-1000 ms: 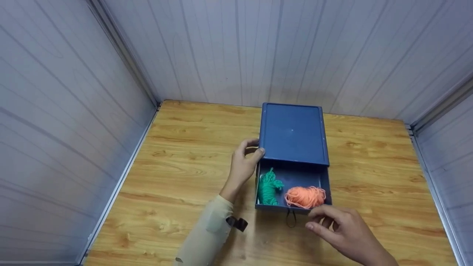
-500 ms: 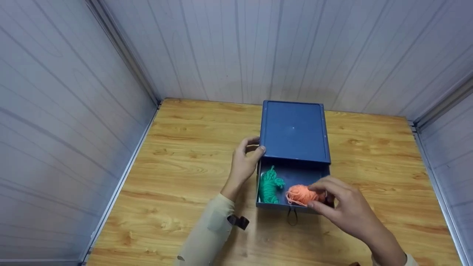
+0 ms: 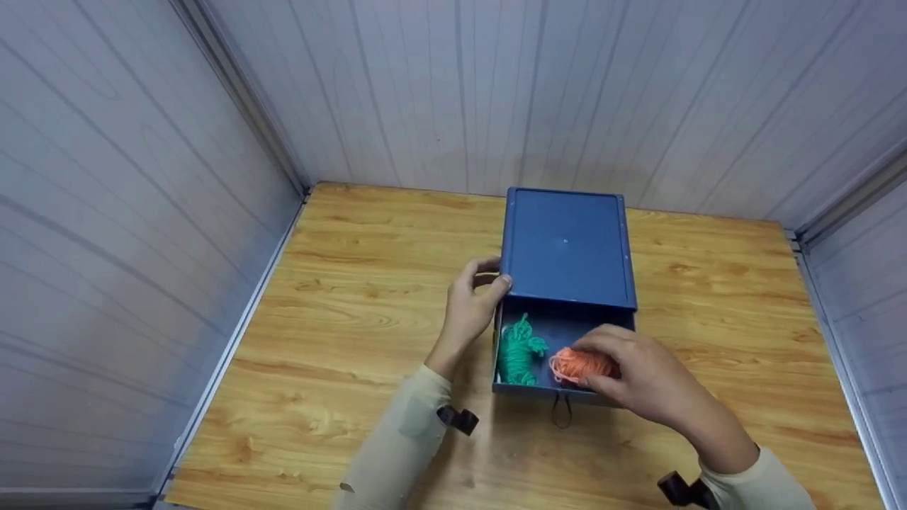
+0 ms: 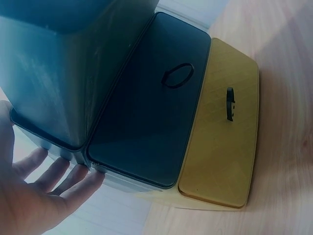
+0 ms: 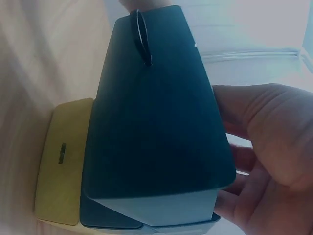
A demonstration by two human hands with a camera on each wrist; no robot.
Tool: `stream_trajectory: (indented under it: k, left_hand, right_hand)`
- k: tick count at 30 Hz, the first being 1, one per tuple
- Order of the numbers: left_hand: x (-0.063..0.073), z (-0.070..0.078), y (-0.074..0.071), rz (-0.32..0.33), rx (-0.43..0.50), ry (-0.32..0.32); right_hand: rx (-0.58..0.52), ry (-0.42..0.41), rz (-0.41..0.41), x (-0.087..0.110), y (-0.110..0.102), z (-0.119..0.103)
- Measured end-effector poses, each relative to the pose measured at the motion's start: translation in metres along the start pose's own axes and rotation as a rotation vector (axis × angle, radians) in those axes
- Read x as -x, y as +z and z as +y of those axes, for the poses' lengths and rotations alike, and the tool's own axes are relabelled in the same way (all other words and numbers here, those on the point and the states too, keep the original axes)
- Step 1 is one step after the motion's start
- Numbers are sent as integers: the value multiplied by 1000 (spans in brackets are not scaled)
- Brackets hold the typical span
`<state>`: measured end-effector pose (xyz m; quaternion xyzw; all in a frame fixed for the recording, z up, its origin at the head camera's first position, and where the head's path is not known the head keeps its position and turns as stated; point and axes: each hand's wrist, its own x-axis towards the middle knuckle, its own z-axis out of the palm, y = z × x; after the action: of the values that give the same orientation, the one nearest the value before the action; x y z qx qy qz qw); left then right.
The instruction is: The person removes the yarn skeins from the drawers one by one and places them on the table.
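Note:
A blue drawer cabinet (image 3: 570, 244) stands on the wooden table, its top drawer (image 3: 523, 389) pulled out toward me. Inside lie a green yarn bundle (image 3: 517, 360) on the left and an orange yarn bundle (image 3: 575, 364) on the right. My left hand (image 3: 468, 308) holds the cabinet's left side near the front, thumb on the top edge and fingers against the side wall. Reaching over the drawer's front right corner, my right hand (image 3: 652, 375) pinches the orange yarn between thumb and fingers. In the right wrist view the drawer front (image 5: 151, 122) hides the yarn and the fingertips.
Below the open drawer, the left wrist view has a shut dark drawer (image 4: 144, 107) and a yellow drawer (image 4: 220, 142) at the bottom. A black loop pull (image 3: 562, 411) hangs off the open drawer's front. Pale panel walls (image 3: 439, 92) enclose the table (image 3: 340, 340).
My right hand has moved from in front of the drawer up over its edge and taken hold of the orange yarn. My left hand keeps its hold on the cabinet.

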<state>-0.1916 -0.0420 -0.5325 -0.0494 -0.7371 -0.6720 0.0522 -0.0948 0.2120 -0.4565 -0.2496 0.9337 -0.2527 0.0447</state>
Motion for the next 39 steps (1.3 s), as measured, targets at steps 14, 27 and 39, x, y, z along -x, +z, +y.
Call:
stream_trajectory:
  k: [14, 27, 39]
  left_hand:
    - [-1, 2, 2, -20, 1, -9]
    - [1, 2, 1, -16, 11, -20]
    - [0, 1, 0, -8, 18, -26]
  right_hand:
    - [19, -22, -143, -17, 2, 6]
    - [-14, -60, -74, -19, 7, 12]
    - [1, -109, 63, -13, -4, 6]
